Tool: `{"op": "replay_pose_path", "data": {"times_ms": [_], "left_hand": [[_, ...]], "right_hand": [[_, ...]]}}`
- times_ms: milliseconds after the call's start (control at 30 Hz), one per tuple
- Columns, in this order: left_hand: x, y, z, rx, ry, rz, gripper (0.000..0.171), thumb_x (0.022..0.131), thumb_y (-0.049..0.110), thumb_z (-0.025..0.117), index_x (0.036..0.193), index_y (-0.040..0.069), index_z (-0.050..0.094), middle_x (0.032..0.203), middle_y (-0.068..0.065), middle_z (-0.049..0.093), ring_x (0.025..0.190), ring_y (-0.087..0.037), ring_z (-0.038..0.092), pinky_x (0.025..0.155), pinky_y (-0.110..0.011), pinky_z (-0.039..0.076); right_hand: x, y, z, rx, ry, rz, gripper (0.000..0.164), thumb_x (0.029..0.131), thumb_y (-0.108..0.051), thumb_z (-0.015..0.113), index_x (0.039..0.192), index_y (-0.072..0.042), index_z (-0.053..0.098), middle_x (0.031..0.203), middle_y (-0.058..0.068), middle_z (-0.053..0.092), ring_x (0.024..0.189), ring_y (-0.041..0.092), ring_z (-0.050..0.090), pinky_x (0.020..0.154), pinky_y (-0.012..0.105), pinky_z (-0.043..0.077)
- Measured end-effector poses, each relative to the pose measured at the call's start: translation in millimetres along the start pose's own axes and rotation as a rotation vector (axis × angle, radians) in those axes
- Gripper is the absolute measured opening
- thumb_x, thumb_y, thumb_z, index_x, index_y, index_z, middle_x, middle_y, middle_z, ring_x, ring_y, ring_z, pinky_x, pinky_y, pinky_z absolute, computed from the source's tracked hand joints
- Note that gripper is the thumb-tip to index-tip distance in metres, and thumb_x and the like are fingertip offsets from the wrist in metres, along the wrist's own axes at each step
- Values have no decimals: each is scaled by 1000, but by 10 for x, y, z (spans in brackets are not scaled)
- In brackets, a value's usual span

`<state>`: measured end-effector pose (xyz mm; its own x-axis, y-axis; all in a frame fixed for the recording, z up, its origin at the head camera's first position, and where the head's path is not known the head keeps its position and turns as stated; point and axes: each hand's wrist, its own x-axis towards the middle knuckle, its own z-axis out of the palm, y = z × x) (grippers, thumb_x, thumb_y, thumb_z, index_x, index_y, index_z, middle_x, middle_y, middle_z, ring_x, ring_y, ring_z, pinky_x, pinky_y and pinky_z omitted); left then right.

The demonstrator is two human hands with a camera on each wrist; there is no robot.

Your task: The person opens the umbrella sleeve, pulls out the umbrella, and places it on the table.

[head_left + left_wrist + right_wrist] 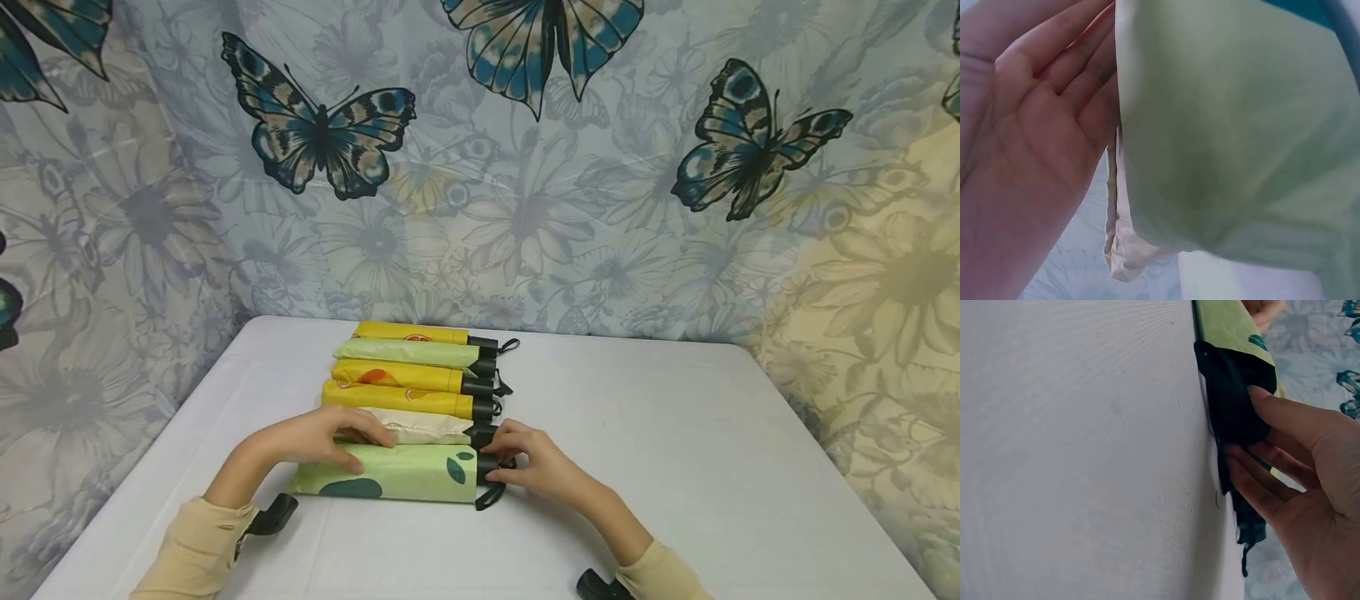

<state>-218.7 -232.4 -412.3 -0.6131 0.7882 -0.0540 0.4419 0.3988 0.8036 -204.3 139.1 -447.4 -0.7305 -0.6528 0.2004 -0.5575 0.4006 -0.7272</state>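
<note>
A light green folded umbrella with dark leaf prints lies nearest in a row of folded umbrellas. My left hand holds its left part, thumb on the green cover and fingers over its far side beside a cream umbrella. In the left wrist view the green cover hides those fingertips. At the other end, my right hand grips the umbrella's black handle between thumb and fingers. A black strap hangs from the handle. The right wrist view shows thumb and fingers around the black handle.
Behind the cream umbrella lie two yellow umbrellas, a pale green umbrella and another yellow umbrella, their black handles all to the right. The white table extends to a butterfly-print cloth at the back.
</note>
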Motion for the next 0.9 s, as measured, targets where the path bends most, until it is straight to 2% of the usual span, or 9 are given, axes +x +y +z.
{"op": "replay_pose_path", "data": {"times_ms": [267, 567, 767, 900], "left_hand": [[2, 11, -2, -1, 2, -1, 43, 84, 18, 76, 126, 15, 66, 130, -7, 64, 120, -12, 60, 99, -24, 52], [6, -2, -1, -2, 2, -6, 43, 85, 20, 75, 126, 16, 65, 131, -7, 63, 119, -11, 61, 99, -24, 52], [-1, -13, 2, 13, 0, -17, 43, 85, 24, 76, 127, 19, 65, 130, -5, 63, 115, -11, 62, 98, -25, 53], [-4, -7, 2, 7, -4, -25, 47, 85, 26, 76, 129, 18, 63, 131, -5, 63, 116, -12, 62, 98, -25, 52]], "right_hand": [[-17, -9, -9, 11, 15, -12, 26, 85, -20, 76, 108, -9, 73, 99, 0, 63, 80, 23, 60, 67, 26, 54], [-54, 6, -36, 53, -19, -14, 26, 90, -18, 71, 112, -5, 68, 106, 9, 63, 89, 22, 63, 80, 31, 58], [-96, -20, -65, 24, -37, 82, 29, 92, -25, 69, 115, -7, 68, 108, 6, 70, 91, 9, 63, 84, 26, 57], [-125, -13, -86, 30, -36, 149, 31, 92, -27, 68, 116, -7, 69, 109, 5, 72, 93, 9, 64, 85, 25, 57]]}}
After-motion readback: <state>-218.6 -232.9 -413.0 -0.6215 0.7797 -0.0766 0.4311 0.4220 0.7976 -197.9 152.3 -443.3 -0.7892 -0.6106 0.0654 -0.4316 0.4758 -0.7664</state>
